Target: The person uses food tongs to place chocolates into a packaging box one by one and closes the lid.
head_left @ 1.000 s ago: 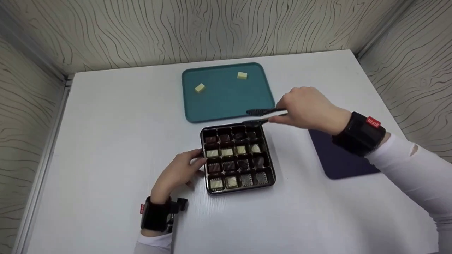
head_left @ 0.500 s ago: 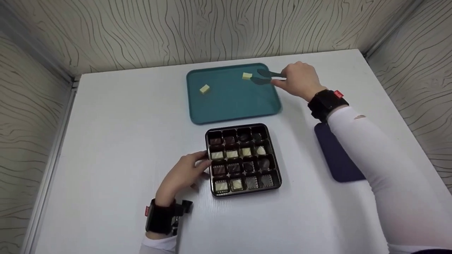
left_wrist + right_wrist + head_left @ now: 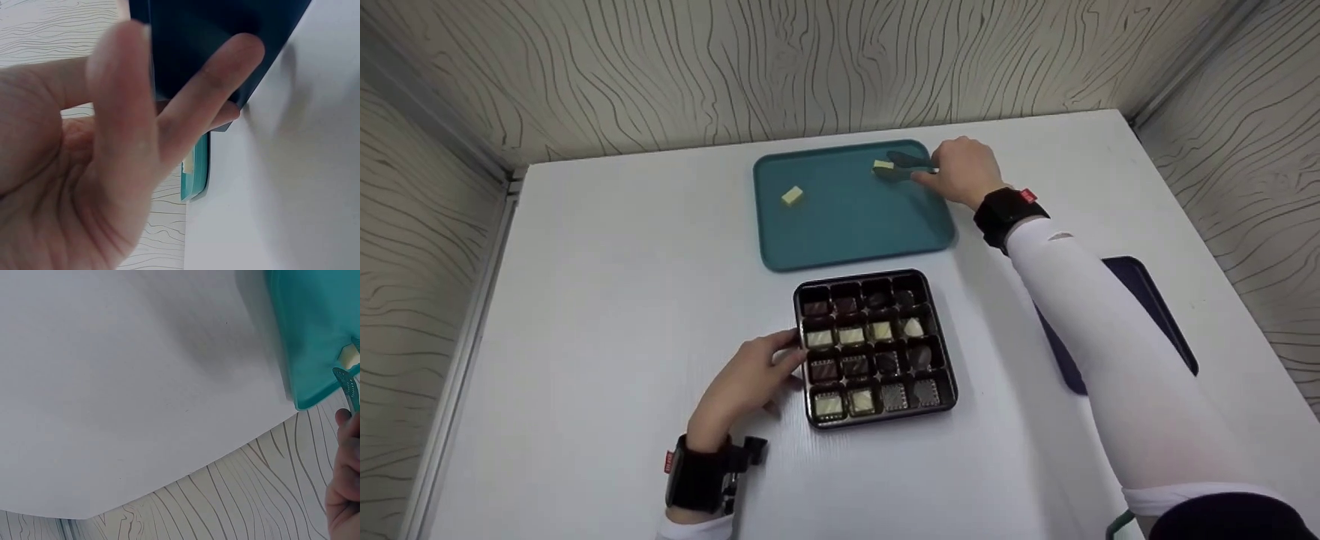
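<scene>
My right hand (image 3: 969, 174) grips small dark tongs (image 3: 894, 173) over the teal tray (image 3: 855, 232). Their tips lie on either side of a pale, cream-coloured block (image 3: 883, 164); whether they pinch it I cannot tell. In the right wrist view, a perforated tip of the tongs (image 3: 346, 384) shows beside the cream block (image 3: 349, 356). Another cream block (image 3: 793, 196) lies at the tray's left. My left hand (image 3: 746, 379) touches the left side of a black chocolate box (image 3: 800, 300). Fairly straight fingers (image 3: 236, 53) rest against its dark wall in the left wrist view.
Dark and white chocolates (image 3: 851, 337) fill the box's divided compartments. A navy tray (image 3: 1155, 315) lies at the right, partly behind my right sleeve. Patterned panels (image 3: 720, 67) enclose the back and sides of the white table (image 3: 622, 300).
My right hand has carried the tongs from above the box's far edge to the back right of the teal tray, around the cream block. The left hand stays at the box.
</scene>
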Demonstrator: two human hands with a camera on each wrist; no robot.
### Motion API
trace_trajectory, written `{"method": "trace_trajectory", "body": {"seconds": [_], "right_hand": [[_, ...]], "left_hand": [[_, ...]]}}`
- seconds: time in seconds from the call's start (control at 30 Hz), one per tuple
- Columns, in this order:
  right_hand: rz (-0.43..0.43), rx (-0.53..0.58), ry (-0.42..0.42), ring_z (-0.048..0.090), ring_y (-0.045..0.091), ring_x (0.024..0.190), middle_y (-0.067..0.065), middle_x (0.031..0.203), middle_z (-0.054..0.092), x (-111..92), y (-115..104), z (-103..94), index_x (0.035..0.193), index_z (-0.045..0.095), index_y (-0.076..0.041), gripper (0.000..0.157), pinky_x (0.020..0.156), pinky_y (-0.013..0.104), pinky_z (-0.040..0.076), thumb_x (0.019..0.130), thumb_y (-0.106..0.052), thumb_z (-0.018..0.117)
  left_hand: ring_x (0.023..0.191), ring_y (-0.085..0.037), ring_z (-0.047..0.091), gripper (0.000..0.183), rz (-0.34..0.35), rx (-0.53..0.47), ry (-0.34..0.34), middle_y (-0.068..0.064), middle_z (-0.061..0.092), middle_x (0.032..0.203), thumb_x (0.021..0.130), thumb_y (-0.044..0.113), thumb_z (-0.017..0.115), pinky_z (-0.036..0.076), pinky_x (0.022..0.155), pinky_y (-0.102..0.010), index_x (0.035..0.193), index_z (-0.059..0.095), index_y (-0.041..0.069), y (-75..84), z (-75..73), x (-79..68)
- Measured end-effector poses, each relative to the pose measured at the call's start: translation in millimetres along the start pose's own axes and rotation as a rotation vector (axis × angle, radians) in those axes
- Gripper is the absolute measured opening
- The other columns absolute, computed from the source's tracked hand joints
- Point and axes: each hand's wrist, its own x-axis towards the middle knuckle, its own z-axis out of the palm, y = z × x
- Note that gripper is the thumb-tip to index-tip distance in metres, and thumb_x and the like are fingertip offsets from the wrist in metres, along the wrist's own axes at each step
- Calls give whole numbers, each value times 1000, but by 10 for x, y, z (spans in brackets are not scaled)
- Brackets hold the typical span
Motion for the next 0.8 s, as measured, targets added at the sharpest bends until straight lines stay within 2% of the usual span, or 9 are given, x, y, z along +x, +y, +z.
{"method": "trace_trajectory", "body": {"seconds": [0.07,0.17,0.23,0.3,0.5,0.67,0.8], "right_hand": [[-4,10,-4,51,18,64,10,72,68,17,-13,5,97,81,2,48,55,27,34,102,-44,67],[-18,6,-24,42,15,59,3,61,54,41,-49,-32,76,74,-2,49,53,26,29,101,-44,68],[-33,-5,-45,34,14,56,-2,57,38,54,-90,-79,61,56,-8,55,52,28,25,100,-43,69],[-48,-20,-71,27,13,54,-5,57,27,67,-142,-119,57,39,-13,60,51,29,22,100,-43,69],[-58,-47,-118,28,12,54,-6,56,25,97,-302,-179,56,35,-16,61,51,29,24,100,-41,68],[-61,-77,-111,31,13,55,-6,57,26,80,-362,-204,57,34,-15,59,52,29,27,99,-38,69],[-86,-100,-97,31,13,55,-5,56,27,7,-356,-221,57,35,-15,60,52,29,27,100,-37,68]], "left_hand": [[68,-25,73,48,3,2,1,-22,68,140,110,26,55,57,49,-35,153,53,4,-5,2,-5],[66,-25,72,48,6,-5,-2,-22,71,134,110,26,56,58,49,-36,153,54,5,-5,-8,-4],[65,-24,71,48,4,-10,0,-21,72,133,110,27,56,58,49,-36,153,53,5,-4,-17,-3],[66,-24,71,49,-2,-18,-1,-21,71,134,110,26,56,59,50,-37,153,53,5,-8,-26,-7],[62,-25,70,49,-5,-19,-8,-22,72,132,110,25,55,59,49,-38,154,51,4,-21,-33,-12],[58,-26,69,48,-12,-21,-14,-20,74,127,110,26,55,59,50,-40,154,52,7,-9,-26,5],[61,-26,70,48,-8,-9,-15,-20,73,129,110,26,55,59,51,-38,154,53,7,-1,-25,28]]}}
